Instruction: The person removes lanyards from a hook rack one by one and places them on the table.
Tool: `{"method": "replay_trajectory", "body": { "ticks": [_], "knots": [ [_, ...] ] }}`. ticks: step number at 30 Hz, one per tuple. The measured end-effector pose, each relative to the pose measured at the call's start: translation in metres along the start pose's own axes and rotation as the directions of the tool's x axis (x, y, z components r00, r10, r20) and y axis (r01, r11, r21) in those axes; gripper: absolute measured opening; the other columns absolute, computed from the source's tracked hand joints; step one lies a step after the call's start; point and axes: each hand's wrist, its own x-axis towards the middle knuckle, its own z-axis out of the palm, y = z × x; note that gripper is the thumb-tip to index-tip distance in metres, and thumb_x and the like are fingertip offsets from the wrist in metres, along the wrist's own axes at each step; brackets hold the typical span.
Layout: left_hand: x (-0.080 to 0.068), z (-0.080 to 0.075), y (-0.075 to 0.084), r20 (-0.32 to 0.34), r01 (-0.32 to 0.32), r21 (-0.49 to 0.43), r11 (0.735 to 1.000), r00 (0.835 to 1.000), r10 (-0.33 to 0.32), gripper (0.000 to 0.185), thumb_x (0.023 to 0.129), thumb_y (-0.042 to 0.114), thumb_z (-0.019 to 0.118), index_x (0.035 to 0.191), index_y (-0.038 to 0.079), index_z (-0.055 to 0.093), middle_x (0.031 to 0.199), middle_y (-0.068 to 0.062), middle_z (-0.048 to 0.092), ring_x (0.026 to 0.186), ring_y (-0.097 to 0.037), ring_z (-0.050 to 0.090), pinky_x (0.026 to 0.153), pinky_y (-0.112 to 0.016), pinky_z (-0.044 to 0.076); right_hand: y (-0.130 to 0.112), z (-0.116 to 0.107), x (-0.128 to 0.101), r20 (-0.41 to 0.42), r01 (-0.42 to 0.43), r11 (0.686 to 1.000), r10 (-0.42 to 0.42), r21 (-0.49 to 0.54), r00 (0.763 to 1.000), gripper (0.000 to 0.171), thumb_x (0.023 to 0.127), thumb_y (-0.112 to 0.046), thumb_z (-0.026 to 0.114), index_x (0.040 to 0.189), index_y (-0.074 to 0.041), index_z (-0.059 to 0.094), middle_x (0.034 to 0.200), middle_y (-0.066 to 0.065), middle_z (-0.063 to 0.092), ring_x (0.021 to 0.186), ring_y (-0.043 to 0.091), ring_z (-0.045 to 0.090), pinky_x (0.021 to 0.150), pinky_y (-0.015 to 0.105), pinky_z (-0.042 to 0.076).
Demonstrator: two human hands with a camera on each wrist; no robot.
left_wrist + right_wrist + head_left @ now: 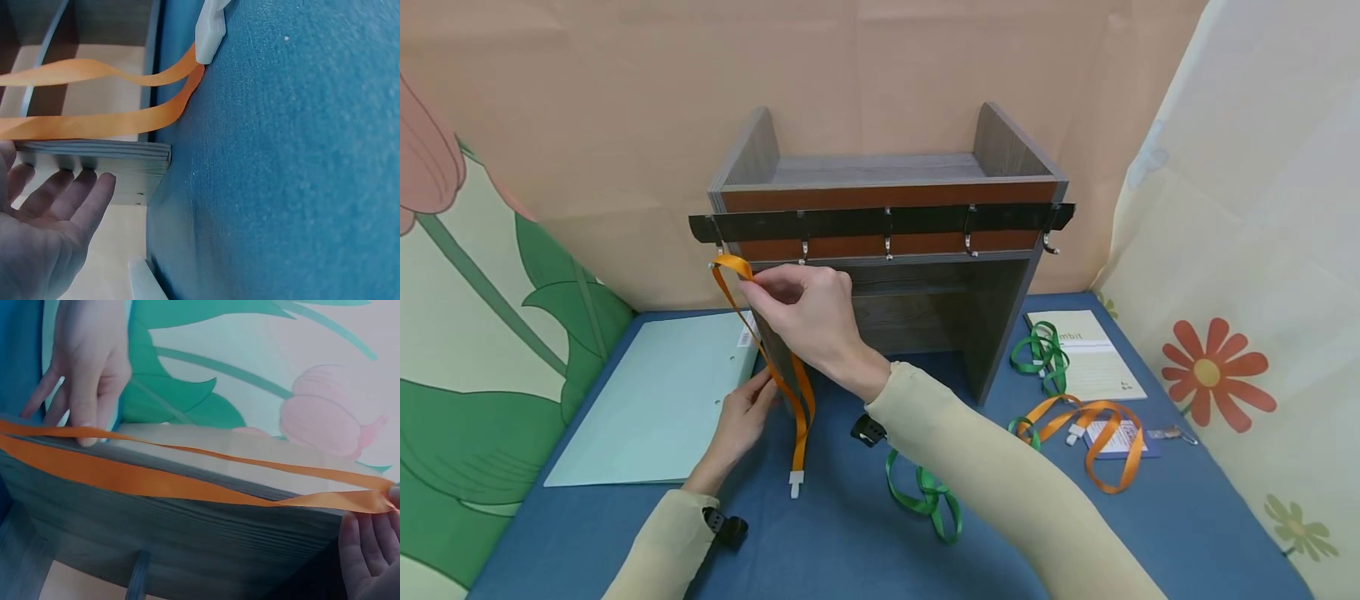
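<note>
My right hand [808, 312] pinches the upper part of an orange lanyard [803, 400] just below the leftmost hook on the black hook strip [842, 222]. The loop's top is beside that hook; whether the hook bears it cannot be told. Both orange strands hang along the front edge of the grey wooden shelf [992, 325], ending in a white plastic clip [796, 482]. Lower down, my left hand [741, 425] touches the shelf's left side panel. In the left wrist view, its fingers [90, 200] lie fairly straight against the panel's outer face.
A pale green folder [647, 400] lies at left. Right of the shelf are a notebook [1097, 367], a green lanyard [1048, 358] and another orange lanyard [1127, 475] with a badge [1120, 442]. Another green lanyard [932, 500] lies in front. Several metal hooks line the strip.
</note>
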Motion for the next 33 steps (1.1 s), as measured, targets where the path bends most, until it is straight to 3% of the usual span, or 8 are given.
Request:
{"method": "replay_trajectory", "body": {
  "ticks": [5,14,15,19,33],
  "knots": [
    [-0.001,0.001,0.000,0.001,0.011,0.002,1.000,1.000,-0.011,0.039,0.103,0.023,0.045,0.137,0.004,0.052,0.125,-0.018,0.059,0.091,-0.030,0.066,0.076,-0.037,0.055,-0.008,-0.006,-0.002,0.007,-0.032,0.997,0.032,0.064,0.999,0.017,0.088,-0.015,0.071,0.098,-0.001,0.074,0.088,0.003,0.072,0.073,0.001,0.064,0.067,0.018,0.053],
    [-0.002,0.002,0.006,-0.002,0.054,0.003,0.999,0.999,-0.054,0.043,0.102,0.025,0.047,0.136,-0.001,0.051,0.127,-0.022,0.056,0.092,-0.033,0.065,0.077,-0.041,0.054,-0.023,-0.020,0.001,0.013,-0.011,0.994,0.010,0.106,1.000,0.016,0.086,-0.013,0.072,0.097,-0.001,0.075,0.089,0.004,0.072,0.076,0.002,0.065,0.068,0.021,0.054],
    [-0.002,0.003,0.000,-0.014,0.051,0.017,0.999,0.999,-0.051,0.045,0.102,0.029,0.048,0.136,0.000,0.052,0.124,-0.021,0.058,0.092,-0.032,0.065,0.077,-0.041,0.055,-0.024,-0.022,0.002,0.018,-0.010,0.995,0.008,0.102,1.000,0.016,0.086,-0.012,0.072,0.097,-0.001,0.075,0.090,0.005,0.072,0.077,0.004,0.066,0.069,0.022,0.054],
    [-0.002,0.002,0.000,-0.016,0.034,0.038,0.999,0.999,-0.034,0.043,0.102,0.028,0.047,0.135,0.000,0.053,0.118,-0.020,0.062,0.091,-0.032,0.065,0.075,-0.043,0.055,-0.029,-0.032,0.005,0.040,-0.026,0.995,0.022,0.100,0.999,0.015,0.087,-0.010,0.072,0.098,0.000,0.075,0.092,0.006,0.072,0.078,0.005,0.066,0.070,0.021,0.054],
    [-0.001,0.001,0.000,0.001,0.009,-0.021,1.000,1.000,-0.009,0.043,0.103,0.023,0.047,0.139,0.000,0.047,0.131,-0.021,0.054,0.092,-0.033,0.065,0.077,-0.038,0.054,-0.046,-0.061,0.020,0.034,0.011,0.995,-0.014,0.098,0.999,0.013,0.086,-0.005,0.071,0.097,0.002,0.074,0.092,0.008,0.072,0.078,0.009,0.067,0.071,0.026,0.055]
  ]
}}
